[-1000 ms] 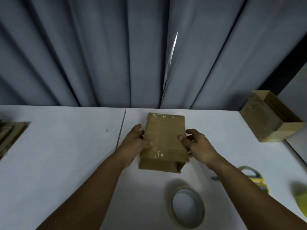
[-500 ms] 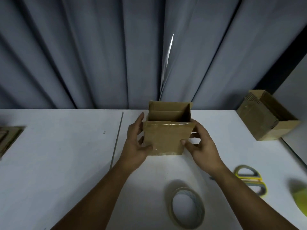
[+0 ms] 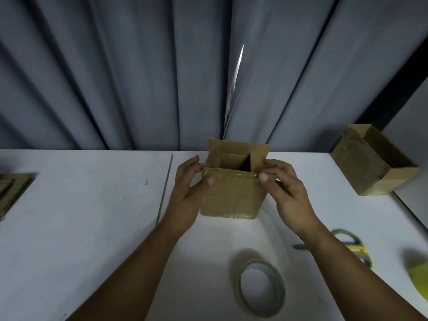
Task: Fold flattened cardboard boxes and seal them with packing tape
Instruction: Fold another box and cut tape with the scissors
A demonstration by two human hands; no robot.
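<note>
Head: box between both grips

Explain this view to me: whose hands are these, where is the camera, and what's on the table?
No machine here: a person works bare-handed, and the single picture comes from a camera on their head, looking forward and down. The left hand and right hand grip a small box by its sides, open end up, flaps not yet closed. On the white table lie a tape roll near the person, scissors to the right, another open box far right and flat cardboard at the left edge. A curtain hangs behind.
</note>
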